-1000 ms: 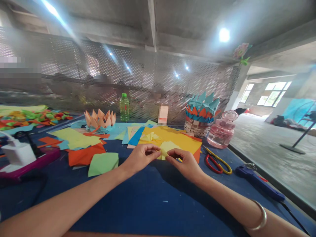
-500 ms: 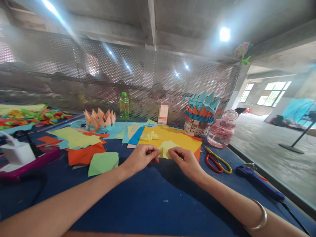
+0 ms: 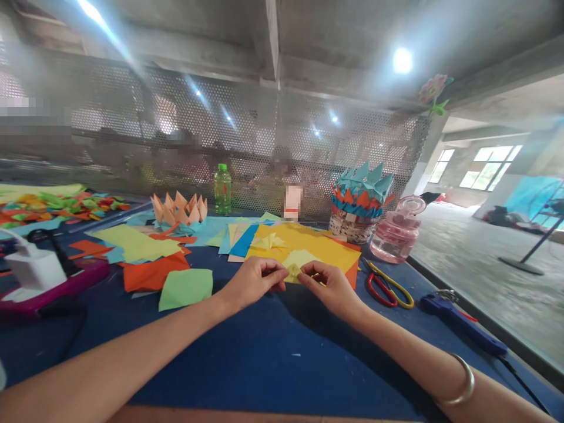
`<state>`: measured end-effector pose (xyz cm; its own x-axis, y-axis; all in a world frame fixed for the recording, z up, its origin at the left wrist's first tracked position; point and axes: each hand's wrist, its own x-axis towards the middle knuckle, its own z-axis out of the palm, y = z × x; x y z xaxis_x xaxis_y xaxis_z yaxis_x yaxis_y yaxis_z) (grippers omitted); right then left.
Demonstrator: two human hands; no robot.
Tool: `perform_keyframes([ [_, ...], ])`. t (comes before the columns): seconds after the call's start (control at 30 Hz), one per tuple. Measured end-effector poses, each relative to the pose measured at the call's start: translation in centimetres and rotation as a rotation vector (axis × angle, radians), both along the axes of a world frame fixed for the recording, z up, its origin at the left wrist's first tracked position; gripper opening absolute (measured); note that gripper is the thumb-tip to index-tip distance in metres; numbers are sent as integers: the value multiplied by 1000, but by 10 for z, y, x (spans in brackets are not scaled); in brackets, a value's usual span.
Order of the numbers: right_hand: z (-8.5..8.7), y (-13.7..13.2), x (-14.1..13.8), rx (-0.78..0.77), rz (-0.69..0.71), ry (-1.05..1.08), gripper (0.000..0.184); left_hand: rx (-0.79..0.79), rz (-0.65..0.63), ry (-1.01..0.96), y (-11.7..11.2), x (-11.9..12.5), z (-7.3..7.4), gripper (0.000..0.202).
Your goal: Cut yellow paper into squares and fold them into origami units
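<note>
Between my two hands is a small piece of folded pale yellow paper [image 3: 300,258], its near edge pinched from both sides. My left hand [image 3: 259,275] closes thumb and fingers on its left part. From the right, my right hand [image 3: 329,283] pinches the same paper, its fingertips almost meeting the left ones. Beneath and beyond it lies a large yellow sheet [image 3: 332,244]. Another folded pale yellow piece [image 3: 269,241] rests on that sheet, just past my left hand. The fingertips hide part of the held paper.
Red-and-yellow scissors [image 3: 388,288] and a blue glue gun [image 3: 462,323] lie at right. Behind them stand a pink bottle [image 3: 394,235] and a basket of folded paper [image 3: 352,226]. At left are a green sheet [image 3: 185,289], an orange paper crown [image 3: 180,210] and a purple power strip [image 3: 79,282].
My right hand has shifted slightly left, so the fingertips of both hands are closer together. The near edge of the pale yellow paper is now gathered between them.
</note>
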<state>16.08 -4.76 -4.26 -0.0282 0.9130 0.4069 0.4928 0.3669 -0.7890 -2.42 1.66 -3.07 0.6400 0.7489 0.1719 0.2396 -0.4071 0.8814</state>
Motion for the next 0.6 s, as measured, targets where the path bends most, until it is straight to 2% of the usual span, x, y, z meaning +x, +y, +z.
perform_keyframes([
  [0.23, 1, -4, -3, -8, 16, -8, 19, 122, 2, -7, -6, 2, 2, 32],
  [0.6, 5, -10, -7, -6, 61, -18, 20, 101, 25, -52, -7, 2, 3, 22],
])
